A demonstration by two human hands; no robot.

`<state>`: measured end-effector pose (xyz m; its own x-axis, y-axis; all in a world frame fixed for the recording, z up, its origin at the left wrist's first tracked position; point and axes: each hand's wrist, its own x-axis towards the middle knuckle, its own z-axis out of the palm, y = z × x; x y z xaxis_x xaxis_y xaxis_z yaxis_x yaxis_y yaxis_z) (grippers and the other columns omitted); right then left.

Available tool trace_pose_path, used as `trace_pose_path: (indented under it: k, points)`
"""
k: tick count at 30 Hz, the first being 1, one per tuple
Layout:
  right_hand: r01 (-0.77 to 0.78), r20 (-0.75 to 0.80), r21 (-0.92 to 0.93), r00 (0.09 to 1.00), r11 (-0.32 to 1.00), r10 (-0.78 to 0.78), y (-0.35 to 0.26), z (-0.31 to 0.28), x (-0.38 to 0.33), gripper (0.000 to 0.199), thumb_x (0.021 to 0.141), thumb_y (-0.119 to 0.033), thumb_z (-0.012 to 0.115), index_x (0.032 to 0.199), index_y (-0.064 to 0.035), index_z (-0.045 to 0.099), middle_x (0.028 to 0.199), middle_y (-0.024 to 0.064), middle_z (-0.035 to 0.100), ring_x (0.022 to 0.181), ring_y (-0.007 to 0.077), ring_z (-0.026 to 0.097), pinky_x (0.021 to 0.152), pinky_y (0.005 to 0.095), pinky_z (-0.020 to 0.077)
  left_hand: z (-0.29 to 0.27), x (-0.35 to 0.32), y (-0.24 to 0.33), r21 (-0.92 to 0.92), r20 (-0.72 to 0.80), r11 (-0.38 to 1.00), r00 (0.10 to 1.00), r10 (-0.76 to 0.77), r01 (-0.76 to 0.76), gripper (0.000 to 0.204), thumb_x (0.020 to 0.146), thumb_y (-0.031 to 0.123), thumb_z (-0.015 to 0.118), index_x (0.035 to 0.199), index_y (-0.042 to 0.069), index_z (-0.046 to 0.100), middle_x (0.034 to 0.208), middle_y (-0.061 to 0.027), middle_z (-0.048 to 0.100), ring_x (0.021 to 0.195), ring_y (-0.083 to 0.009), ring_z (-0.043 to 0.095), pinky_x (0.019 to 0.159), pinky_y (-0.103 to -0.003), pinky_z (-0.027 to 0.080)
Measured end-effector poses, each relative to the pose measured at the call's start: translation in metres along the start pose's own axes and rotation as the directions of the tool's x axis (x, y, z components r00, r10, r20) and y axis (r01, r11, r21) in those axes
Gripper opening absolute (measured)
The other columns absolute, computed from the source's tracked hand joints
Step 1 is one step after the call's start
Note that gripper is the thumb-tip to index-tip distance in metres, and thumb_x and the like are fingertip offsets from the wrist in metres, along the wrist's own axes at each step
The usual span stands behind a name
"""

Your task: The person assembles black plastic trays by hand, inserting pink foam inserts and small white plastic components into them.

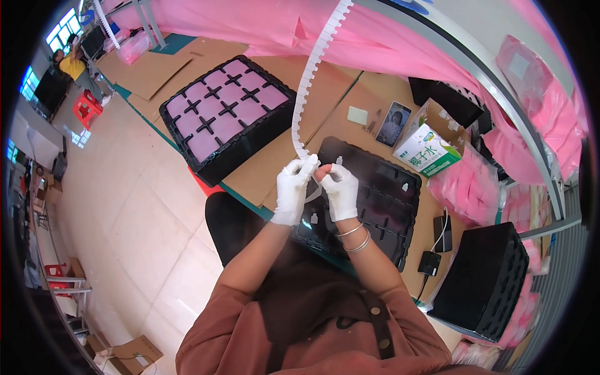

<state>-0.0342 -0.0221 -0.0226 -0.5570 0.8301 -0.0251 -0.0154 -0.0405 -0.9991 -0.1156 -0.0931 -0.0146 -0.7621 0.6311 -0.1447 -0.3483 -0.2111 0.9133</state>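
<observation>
A long white notched strip [304, 87] comes down from above to my gloved hands. My left hand [292, 190] is closed and pinches the strip near its lower end. My right hand [340, 194], with bare fingertips poking out of its white glove, is pinched close beside the left. What sits between its fingertips is too small to make out. Under both hands lies a black compartment tray [390, 215]. A few small white tab-shaped pieces [405, 186] rest in it, one of them a white piece [314, 218] near my left wrist.
Left of my hands stands a stack of black trays with pink sheets [231, 94]. A phone [393, 124], an open carton [431, 140] and a pale square pad [357, 115] lie beyond the tray. At right are black stacked trays [481, 281] and a black adapter [429, 263].
</observation>
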Motion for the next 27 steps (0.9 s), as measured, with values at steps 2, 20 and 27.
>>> trace_pose_path:
  k: [2, 20, 27]
  points:
    - [0.4, -0.041, -0.267, 0.904, 0.877, -0.425, -0.004, -0.001, -0.006, 0.007, 0.069, -0.001, 0.072, 0.075, -0.0029, 0.067, 0.079, 0.0034, 0.063, 0.071, 0.0154, 0.059, 0.066, 0.0266, 0.0466, 0.0, 0.002, 0.003, 0.034, 0.015, 0.998, 0.998, -0.057, 0.057, 0.021, 0.089, 0.025, 0.064, 0.094, 0.004, 0.067, 0.084, 0.0006, 0.064, 0.071, -0.005, 0.051, 0.066, -0.02, 0.038]
    - [0.008, -0.067, -0.928, 0.98, 0.374, -0.188, 0.065, -0.222, -0.121, 0.017, 0.062, 0.001, 0.069, 0.078, -0.0029, 0.063, 0.088, 0.0111, 0.062, 0.082, 0.0304, 0.058, 0.074, 0.0394, 0.0486, -0.043, -0.031, -0.048, 0.829, 0.146, 0.266, 0.65, 0.746, -0.491, 0.052, 0.079, 0.01, 0.071, 0.126, 0.003, 0.049, 0.123, -0.0175, 0.043, 0.115, -0.0331, 0.044, 0.097, -0.041, 0.037]
    - [-0.06, -0.169, -0.911, 0.957, 0.408, -0.237, 0.064, -0.222, -0.117, 0.018, 0.064, 0.008, 0.064, 0.077, -0.0037, 0.062, 0.085, 0.0119, 0.06, 0.082, 0.0319, 0.057, 0.069, 0.0412, 0.0479, -0.049, -0.067, -0.088, 0.719, 0.335, 0.406, 0.794, 0.508, -0.564, 0.041, 0.08, 0.002, 0.067, 0.118, 0.004, 0.052, 0.105, -0.0126, 0.049, 0.082, -0.021, 0.055, 0.069, -0.031, 0.048]
